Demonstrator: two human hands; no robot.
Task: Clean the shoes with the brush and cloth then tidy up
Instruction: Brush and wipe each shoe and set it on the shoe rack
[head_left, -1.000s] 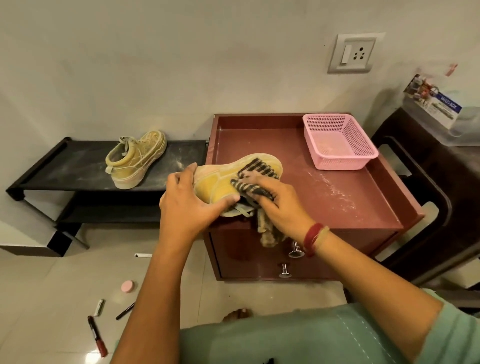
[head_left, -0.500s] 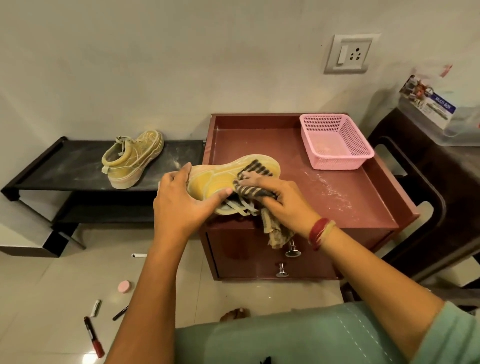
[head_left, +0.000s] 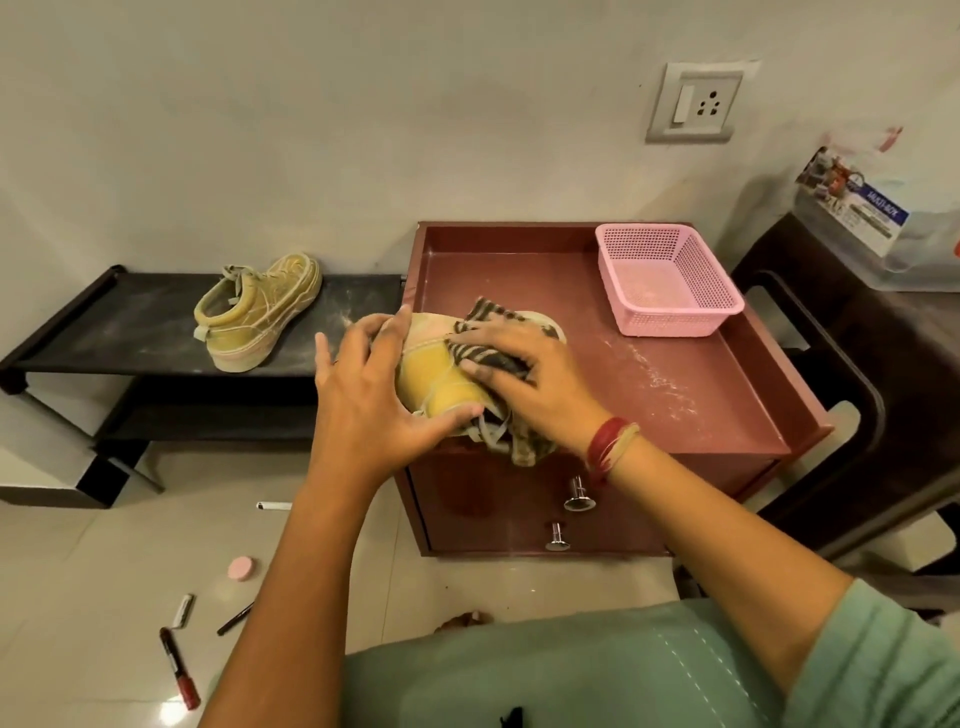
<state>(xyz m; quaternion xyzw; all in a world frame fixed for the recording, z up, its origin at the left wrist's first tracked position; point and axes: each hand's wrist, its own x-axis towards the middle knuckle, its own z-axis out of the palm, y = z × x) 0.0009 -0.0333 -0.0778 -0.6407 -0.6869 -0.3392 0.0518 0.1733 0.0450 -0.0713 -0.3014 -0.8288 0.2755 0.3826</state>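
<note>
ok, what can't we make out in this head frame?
- Brush: not seen anywhere in the head view, so its place is unknown.
- Held shoe: toe and laces covered by the striped cloth and the right hand; heel covered by the left hand.
- Box label: cut by the right edge, print too small.
- Dark thing at the bottom edge: cut off.
</note>
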